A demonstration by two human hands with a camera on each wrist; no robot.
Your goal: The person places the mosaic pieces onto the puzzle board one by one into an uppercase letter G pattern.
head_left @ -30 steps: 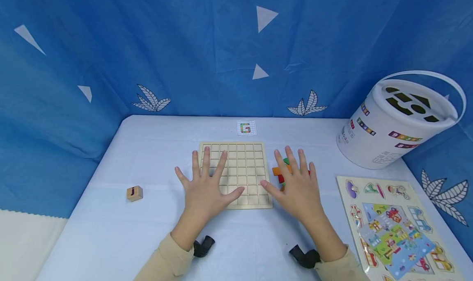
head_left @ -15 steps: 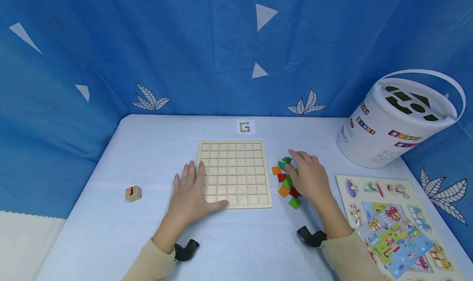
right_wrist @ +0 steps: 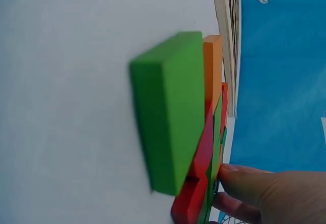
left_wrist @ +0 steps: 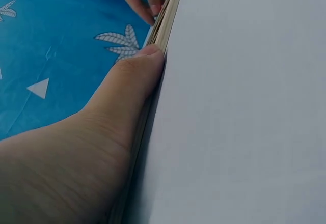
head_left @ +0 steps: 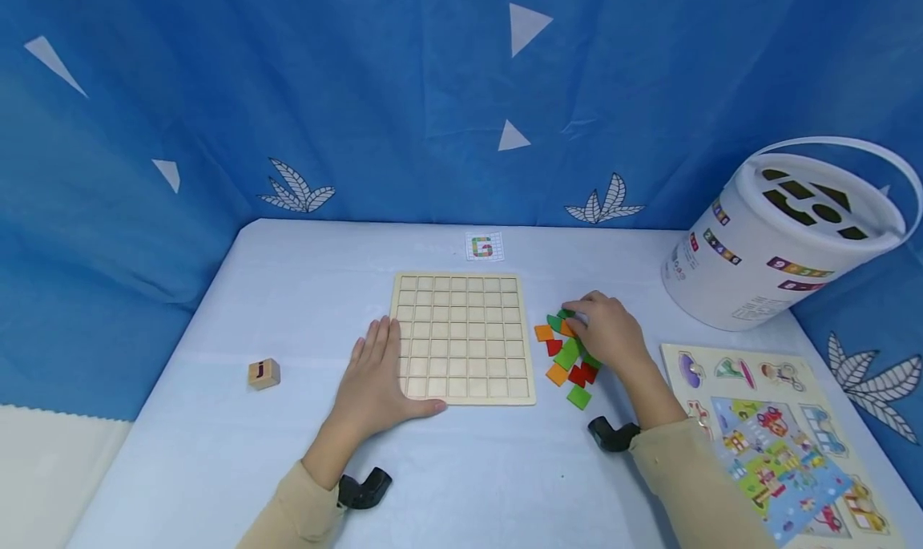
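Left hand (head_left: 378,377) flat, fingers straight, pressing grid board (head_left: 463,337) left edge. Right hand (head_left: 604,333) curled over coloured tiles (head_left: 570,360), right of board; pinch unclear.

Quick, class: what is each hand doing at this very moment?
Left hand: open, fingers straight, resting flat against the wooden grid board.
Right hand: fingers curled over the coloured tiles; whether it grips one cannot be told.

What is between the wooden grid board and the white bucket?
In the head view, a pile of coloured tiles and the right hand reaching into it lie between the grid board and the bucket.
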